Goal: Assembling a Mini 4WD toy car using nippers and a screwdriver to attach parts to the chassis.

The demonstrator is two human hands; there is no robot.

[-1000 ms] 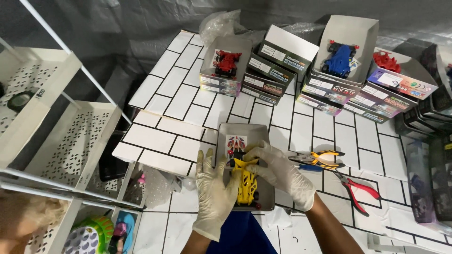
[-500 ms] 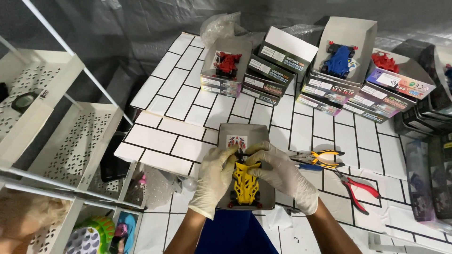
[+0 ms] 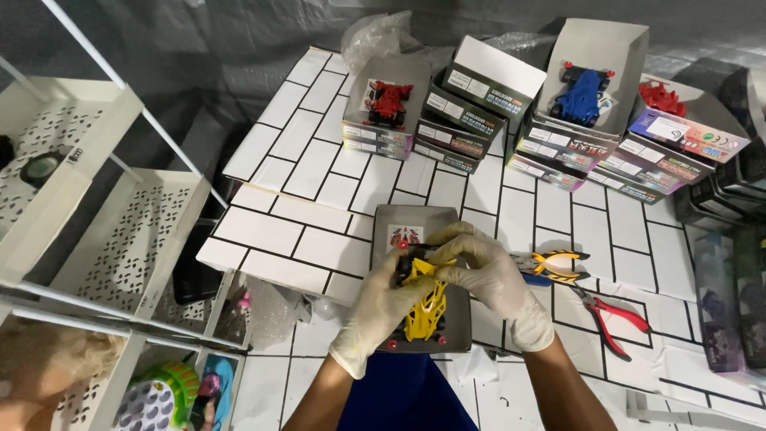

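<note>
A yellow toy race car (image 3: 424,307) sits over a grey open box tray (image 3: 415,223) on the white tiled table (image 3: 303,172). My left hand (image 3: 381,314), in a pale glove, grips the car's left side and front. My right hand (image 3: 489,275), also gloved, pinches the car's dark front end from the right. Both hands hold the car just above the tray.
Yellow-handled pliers (image 3: 554,264) and red-handled cutters (image 3: 610,318) lie right of the tray. Stacked boxes at the back carry a red car (image 3: 388,102), a blue car (image 3: 583,93) and another red one (image 3: 661,97). A white perforated shelf rack (image 3: 96,239) stands at the left.
The hands shifted on the yellow car: my left hand slid from its side to cup its front, and the right hand moved in onto the front end. The car stays over the tray.
</note>
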